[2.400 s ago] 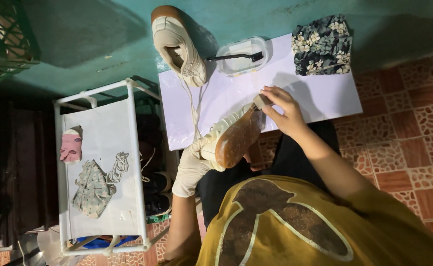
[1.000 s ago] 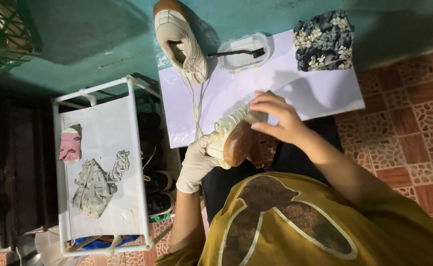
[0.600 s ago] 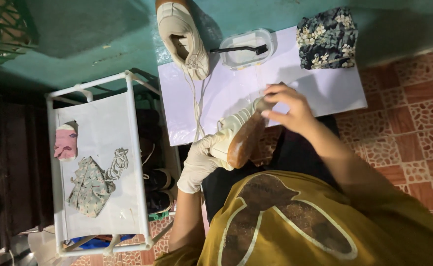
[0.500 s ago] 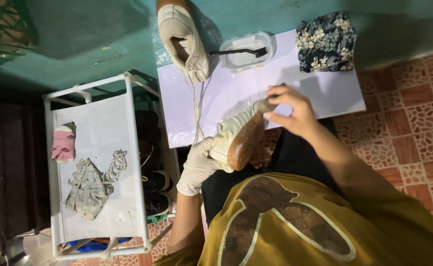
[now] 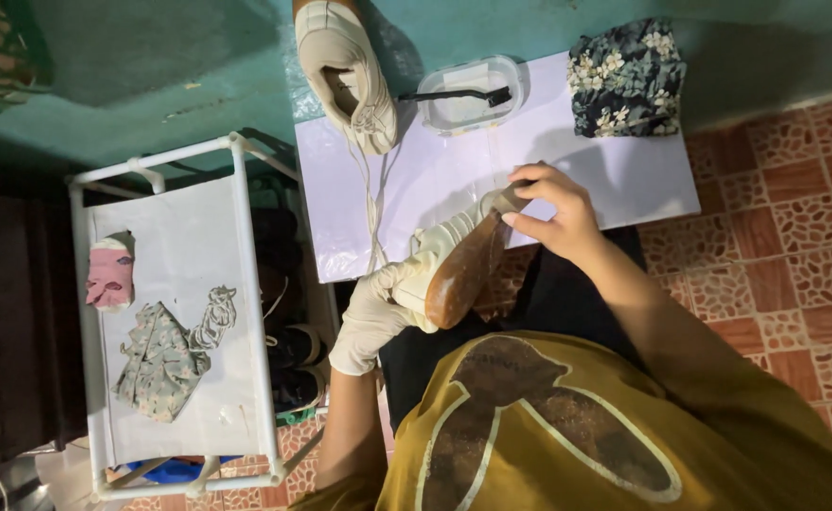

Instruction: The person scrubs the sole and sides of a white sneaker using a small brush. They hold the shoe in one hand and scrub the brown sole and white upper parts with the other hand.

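The gloved left hand (image 5: 373,308) is clamped around the heel of a beige sneaker (image 5: 454,260), holding it sole-up and tilted over the lap so the brown sole faces the person. The bare right hand (image 5: 553,213) closes its fingers on the toe end, apparently pressing something small against it; what it pinches is too small to tell. Held this way, the shoe hangs just above the near edge of a white sheet (image 5: 624,180) spread on the tiled floor (image 5: 795,246), likely to catch drips.

Further out on the sheet lie the second sneaker (image 5: 345,71), its laces trailing towards the person, a clear tub (image 5: 468,90) with a dark brush (image 5: 454,95) across it, and a folded floral cloth (image 5: 624,76). A white rack (image 5: 246,312) stands close at the left, leaving free room mainly to the right.
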